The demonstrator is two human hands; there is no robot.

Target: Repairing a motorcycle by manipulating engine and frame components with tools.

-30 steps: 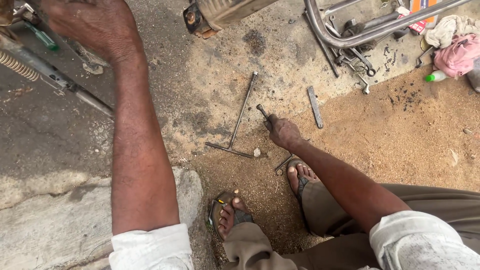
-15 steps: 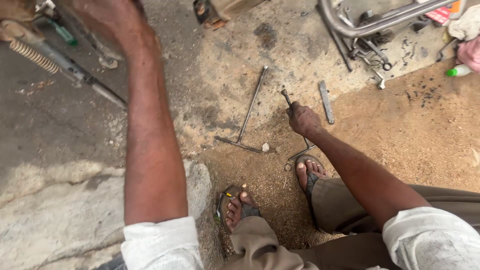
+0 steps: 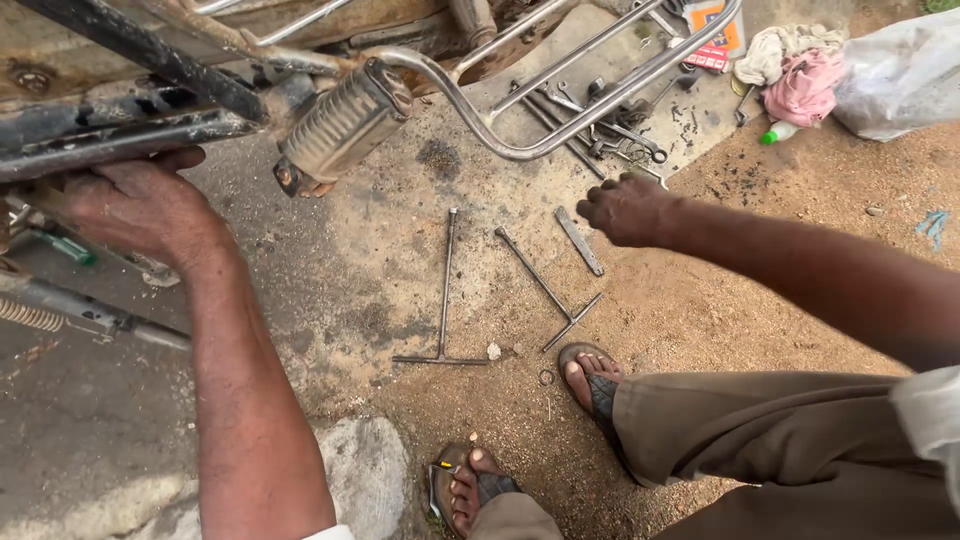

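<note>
The left hand [image 3: 140,205] grips the underside of a rusty black metal frame rail [image 3: 110,140] at far left, fingers closed around it, beside a ribbed grey cylindrical muffler [image 3: 340,125]. The right hand [image 3: 625,208] hovers with fingers curled together, empty, just above a short flat grey metal bar [image 3: 580,240] on the ground. Two long T-handle steel wrenches [image 3: 445,300] [image 3: 545,290] lie left of that bar, near the sandalled feet [image 3: 590,380].
</note>
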